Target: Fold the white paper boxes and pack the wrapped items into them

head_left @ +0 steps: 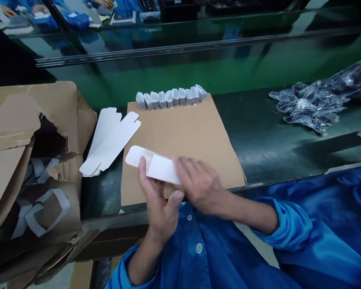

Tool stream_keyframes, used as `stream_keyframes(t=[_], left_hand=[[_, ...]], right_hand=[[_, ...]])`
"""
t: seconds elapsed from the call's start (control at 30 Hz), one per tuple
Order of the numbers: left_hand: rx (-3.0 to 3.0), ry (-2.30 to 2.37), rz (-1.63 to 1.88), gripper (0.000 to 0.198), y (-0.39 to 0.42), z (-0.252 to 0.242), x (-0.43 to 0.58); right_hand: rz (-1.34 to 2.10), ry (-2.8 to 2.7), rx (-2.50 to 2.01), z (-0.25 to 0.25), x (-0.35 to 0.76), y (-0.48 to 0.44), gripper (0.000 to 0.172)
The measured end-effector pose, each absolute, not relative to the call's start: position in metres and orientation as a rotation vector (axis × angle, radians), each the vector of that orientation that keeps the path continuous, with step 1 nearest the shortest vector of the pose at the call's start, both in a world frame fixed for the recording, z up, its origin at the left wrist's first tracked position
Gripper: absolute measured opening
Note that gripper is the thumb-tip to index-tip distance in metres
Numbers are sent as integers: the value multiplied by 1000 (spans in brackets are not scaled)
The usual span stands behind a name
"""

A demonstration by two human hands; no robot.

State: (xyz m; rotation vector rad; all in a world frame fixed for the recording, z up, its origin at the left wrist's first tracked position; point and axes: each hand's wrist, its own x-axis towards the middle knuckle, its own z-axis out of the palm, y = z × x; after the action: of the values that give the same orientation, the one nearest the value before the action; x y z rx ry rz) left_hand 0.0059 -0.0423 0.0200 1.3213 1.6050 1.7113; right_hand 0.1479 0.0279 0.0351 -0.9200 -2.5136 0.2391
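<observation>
You held the white box above the cardboard sheet, its flap extended; your left hand steadied the flap end, your right hand gripped the opposite end. Light, even pressure probably kept it square best.

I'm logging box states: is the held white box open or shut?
The white box is open at one end, flap sticking out; other end, behind the right hand, cannot tell.
</observation>
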Motion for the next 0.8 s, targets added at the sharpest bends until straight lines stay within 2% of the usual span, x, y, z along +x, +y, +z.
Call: stream_keyframes(t=[0.07,0.13,0.17,0.3,0.37,0.47,0.57,0.67,0.8], left_hand=[[1268,1827,1660,75,-34,17,11],[1333,1929,1562,64,-28,15,5],[1402,1917,1505,58,-26,16,1],[1582,1808,1475,47,-31,17,-13],[1558,1773,1450,42,-34,16,-15],[1508,1739,1325,38,-37,14,-17],[1632,1774,1237,33,-36,18,-19],[1805,1769,1202,30,-36,22,-21],[1876,1766,1194,40,-36,18,-21]], right_hand=[[584,-2541,-738,37,145,19,56],[919,-2405,-695,44,144,20,62],[1036,-2311,-706,49,145,24,60],[1187,-2160,-635,57,145,48,31],[1310,-2101,-584,57,145,59,24],[1515,-1735,-706,57,144,74,23],[1753,-1486,-755,59,139,84,32],[1964,-1509,-688,61,132,86,29],[1920,-1671,-662,62,129,77,25]])
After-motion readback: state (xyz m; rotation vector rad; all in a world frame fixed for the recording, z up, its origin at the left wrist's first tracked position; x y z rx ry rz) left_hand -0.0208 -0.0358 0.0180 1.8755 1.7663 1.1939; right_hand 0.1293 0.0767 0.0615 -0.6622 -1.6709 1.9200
